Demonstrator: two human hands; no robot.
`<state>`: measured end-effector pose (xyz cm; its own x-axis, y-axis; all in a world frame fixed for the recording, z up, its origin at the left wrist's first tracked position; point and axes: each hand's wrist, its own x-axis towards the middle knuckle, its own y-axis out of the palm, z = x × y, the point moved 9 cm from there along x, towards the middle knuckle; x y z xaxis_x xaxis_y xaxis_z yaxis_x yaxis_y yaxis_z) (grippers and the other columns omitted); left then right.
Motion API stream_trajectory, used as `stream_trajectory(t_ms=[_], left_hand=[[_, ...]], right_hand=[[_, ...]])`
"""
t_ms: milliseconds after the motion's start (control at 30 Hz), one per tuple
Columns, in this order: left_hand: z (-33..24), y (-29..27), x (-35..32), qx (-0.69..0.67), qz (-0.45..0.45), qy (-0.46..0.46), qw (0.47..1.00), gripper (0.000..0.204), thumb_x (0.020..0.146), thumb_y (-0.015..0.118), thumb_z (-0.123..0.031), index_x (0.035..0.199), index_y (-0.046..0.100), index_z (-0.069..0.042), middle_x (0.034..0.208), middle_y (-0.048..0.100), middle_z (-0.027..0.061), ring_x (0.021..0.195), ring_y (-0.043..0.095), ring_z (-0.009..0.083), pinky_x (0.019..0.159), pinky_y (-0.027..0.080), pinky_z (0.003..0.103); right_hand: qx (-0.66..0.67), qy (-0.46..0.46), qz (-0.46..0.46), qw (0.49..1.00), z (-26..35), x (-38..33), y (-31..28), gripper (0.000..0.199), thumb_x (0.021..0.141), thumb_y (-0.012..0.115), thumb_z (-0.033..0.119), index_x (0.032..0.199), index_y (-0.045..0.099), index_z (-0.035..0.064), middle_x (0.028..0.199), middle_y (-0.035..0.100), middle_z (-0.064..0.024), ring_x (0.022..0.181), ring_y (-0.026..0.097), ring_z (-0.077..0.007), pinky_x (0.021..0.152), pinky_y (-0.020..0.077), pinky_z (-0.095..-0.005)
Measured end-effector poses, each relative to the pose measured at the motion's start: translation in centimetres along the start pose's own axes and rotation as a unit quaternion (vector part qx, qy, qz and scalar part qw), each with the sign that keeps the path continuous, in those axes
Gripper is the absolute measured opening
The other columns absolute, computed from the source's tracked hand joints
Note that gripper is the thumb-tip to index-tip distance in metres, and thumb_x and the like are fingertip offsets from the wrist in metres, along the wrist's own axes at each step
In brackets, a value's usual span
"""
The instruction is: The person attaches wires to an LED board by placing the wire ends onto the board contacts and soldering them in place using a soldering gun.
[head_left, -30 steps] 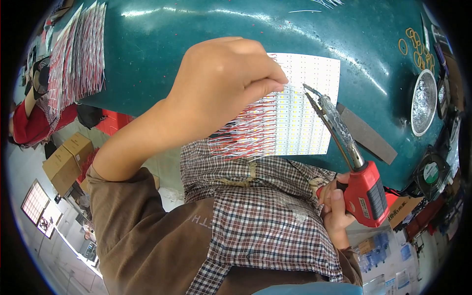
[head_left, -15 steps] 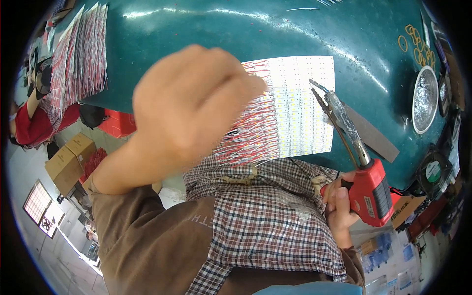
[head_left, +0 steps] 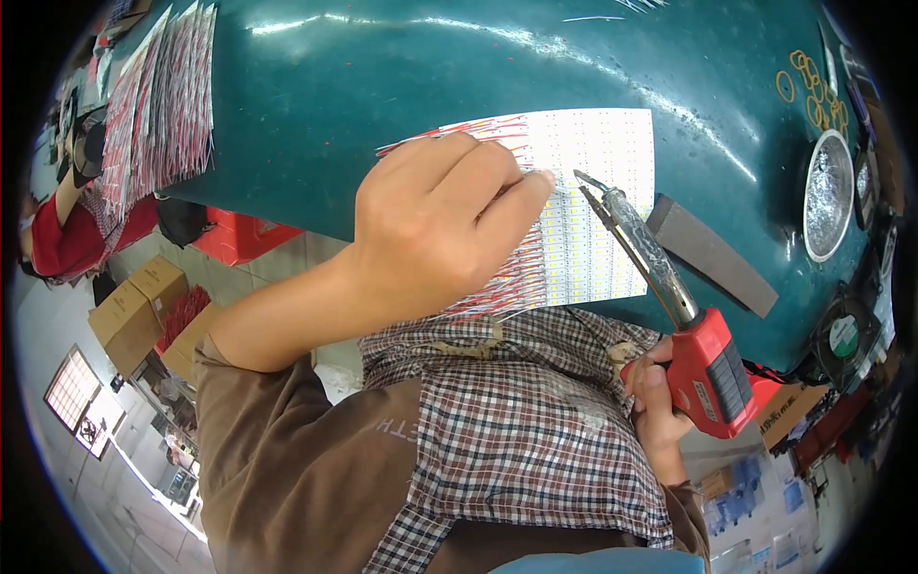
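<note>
A: What lies in the middle of the green table [head_left: 402, 86]?

B: A white panel of LED strips [head_left: 598, 206], flat near the table's front edge, with red wire leads [head_left: 488, 304] fringing its left and lower sides.

A: And the hands?

B: The left hand [head_left: 440, 230] rests over the panel's left part, fingers curled and drawn together, the fingertips [head_left: 537, 182] pressed down on the strips. It looks pinched on something small, but I cannot tell what, if anything, sits under them. The right hand [head_left: 660, 402] is below the table edge, wrapped tight round the red grip of a soldering iron [head_left: 669, 297]. The iron's shaft slants up over the panel's right part, its tip just beside the left fingertips.

A: What could go wrong?

B: In my judgement, a burn comes first: the tip sits so near the fingers that a small slip of either hand would bring them together. A tip held too long on one spot could also scorch a strip, and a shift of the pressing hand could drag a lead off its pad.

A: What else is around?

B: A dark grey flat bar [head_left: 712, 256] just right of the panel, a round metal dish [head_left: 828, 196] farther right, yellow rubber bands [head_left: 813, 86] above it, and stacked strip panels [head_left: 153, 105] at the far left.
</note>
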<state>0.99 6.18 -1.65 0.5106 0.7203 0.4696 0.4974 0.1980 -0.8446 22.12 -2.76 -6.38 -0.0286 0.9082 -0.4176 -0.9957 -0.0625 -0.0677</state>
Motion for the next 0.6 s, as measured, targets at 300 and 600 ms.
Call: stream_trajectory(t_ms=[300,600], left_hand=[[-0.1,0.0,0.11,0.007,-0.005,-0.003,1.0,0.032,0.056,0.065,-0.005,0.087,0.068,-0.004,0.066,0.053,0.0017,0.056,0.052,0.0154,0.046,0.039,0.026],[-0.24,0.03,0.07,0.015,-0.008,0.003,1.0,0.033,0.055,0.065,-0.006,0.088,0.069,-0.004,0.066,0.053,0.0013,0.056,0.052,0.0149,0.046,0.039,0.025]], right_hand=[[-0.036,0.01,0.035,0.999,-0.12,0.29,0.42,0.009,0.085,0.052,0.005,0.08,0.046,-0.0005,0.059,0.041,-0.0032,0.041,0.035,-0.0081,0.044,0.0369,-0.0236],[-0.031,0.012,0.021,0.999,-0.31,0.29,0.46,0.009,0.085,0.051,0.004,0.081,0.044,0.0016,0.063,0.042,-0.0042,0.042,0.035,-0.0081,0.044,0.0374,-0.0241]])
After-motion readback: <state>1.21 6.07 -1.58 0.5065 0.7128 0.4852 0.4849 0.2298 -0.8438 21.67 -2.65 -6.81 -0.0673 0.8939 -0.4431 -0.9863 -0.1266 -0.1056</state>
